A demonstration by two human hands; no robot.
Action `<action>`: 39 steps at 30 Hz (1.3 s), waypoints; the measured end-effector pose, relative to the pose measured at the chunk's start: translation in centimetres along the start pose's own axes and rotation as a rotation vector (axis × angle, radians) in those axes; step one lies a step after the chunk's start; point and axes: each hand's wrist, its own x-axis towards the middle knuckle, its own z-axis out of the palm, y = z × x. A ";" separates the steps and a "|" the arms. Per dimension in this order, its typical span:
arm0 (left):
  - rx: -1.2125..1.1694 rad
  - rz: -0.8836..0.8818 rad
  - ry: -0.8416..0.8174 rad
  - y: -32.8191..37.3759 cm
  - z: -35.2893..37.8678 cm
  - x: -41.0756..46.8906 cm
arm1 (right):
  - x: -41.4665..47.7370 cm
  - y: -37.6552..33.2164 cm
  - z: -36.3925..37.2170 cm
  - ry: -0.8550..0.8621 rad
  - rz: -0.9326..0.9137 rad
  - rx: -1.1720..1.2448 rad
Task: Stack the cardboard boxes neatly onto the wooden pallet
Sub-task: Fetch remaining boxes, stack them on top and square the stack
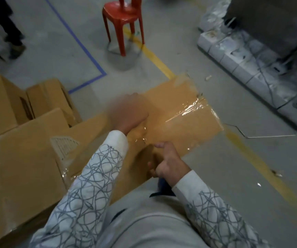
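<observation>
A brown cardboard box (180,111) with clear tape across its top is held in front of me, above the floor. My right hand (165,163) grips its near edge, thumb on top and fingers curled under. My left hand (128,113) lies on the middle of the box's top face; it is motion-blurred, so how its fingers lie is unclear. Three more cardboard boxes stand at my left: a large taped one (19,161) touching the held box, and two behind it (1,106) (53,99). No wooden pallet is in view.
A red plastic chair (124,20) stands on the grey floor ahead. Plastic-wrapped white boxes (248,68) line the right side. Another person's legs (10,33) are at the top left. Blue (83,49) and yellow (162,65) floor lines cross the floor; a thin wire (262,136) lies at the right.
</observation>
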 end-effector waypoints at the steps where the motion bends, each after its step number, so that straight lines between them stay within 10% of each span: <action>1: 0.002 -0.013 0.019 0.3 -1.0 2.5 | 0.3 -2.4 1.7 -0.003 -0.026 -0.013; 15: -0.217 -0.445 0.369 -13.1 -13.0 30.0 | 10.6 -23.1 33.2 -0.166 -0.346 -0.515; 25: -0.291 -0.582 0.403 -26.4 -21.7 48.5 | 9.4 -27.5 58.6 -0.178 -0.228 -0.709; 39: -0.406 -1.233 0.591 -43.9 -27.8 60.9 | 14.3 -31.7 88.1 -0.282 0.088 -1.258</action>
